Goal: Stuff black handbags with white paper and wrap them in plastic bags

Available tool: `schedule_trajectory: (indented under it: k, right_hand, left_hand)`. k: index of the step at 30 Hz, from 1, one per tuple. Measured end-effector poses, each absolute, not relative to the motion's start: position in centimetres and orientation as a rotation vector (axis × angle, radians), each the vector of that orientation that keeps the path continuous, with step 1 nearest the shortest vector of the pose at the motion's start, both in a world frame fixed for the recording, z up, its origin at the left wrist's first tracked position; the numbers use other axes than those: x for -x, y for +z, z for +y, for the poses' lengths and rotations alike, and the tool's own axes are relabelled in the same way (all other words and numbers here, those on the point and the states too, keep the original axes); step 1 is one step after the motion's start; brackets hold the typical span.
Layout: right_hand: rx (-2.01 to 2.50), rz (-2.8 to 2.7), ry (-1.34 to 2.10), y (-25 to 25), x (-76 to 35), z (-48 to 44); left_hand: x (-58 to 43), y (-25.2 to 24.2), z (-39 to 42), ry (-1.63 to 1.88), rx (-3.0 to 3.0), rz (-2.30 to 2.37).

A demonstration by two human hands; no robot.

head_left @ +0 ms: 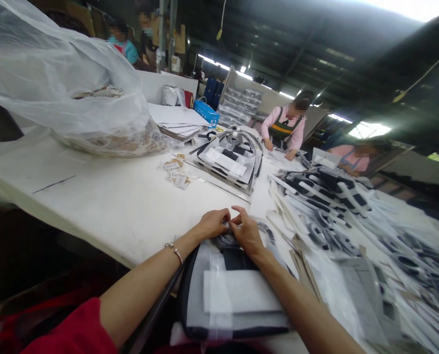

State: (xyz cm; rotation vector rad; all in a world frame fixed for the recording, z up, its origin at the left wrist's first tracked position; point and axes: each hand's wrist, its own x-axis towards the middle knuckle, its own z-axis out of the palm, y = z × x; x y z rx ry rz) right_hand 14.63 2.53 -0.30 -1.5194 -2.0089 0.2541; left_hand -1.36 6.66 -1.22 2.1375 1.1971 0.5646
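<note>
My left hand (214, 223) and my right hand (246, 233) meet fingertip to fingertip over a grey strap or handle (226, 240) at the top of a black and white bag (237, 295) lying flat in front of me. Both hands have their fingers curled and pinched on that grey piece. A thin bracelet (175, 250) circles my left wrist. A clear plastic strip (218, 290) lies across the bag's white panel. The bag hangs partly over the near edge of the white table (104, 201).
A big clear plastic sack (64, 83) sits at the back left. Small paper tags (177, 172) lie mid-table. A stack of similar bags (228, 160) lies beyond, and several loose bag pieces (333, 206) spread right. Two people in pink (283, 128) (352, 157) work across the table.
</note>
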Motion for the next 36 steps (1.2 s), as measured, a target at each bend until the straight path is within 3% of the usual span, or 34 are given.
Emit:
schedule_trajectory:
  k: [9,22,36]
  right_hand:
    - [1.603,-2.228,0.282,1.0,-14.6,1.4]
    - [1.627,-1.954,0.535,0.8,-14.7,1.9]
    - [1.591,-1.980,0.503,0.1,-14.9,2.1]
  left_hand:
    - [1.1,-1.5,6.9,0.546,-2.095,1.207]
    - [1.2,-0.9,6.9,0.487,-2.153,1.166]
    - [1.3,-0.6,6.9,0.464,-2.217,1.149]
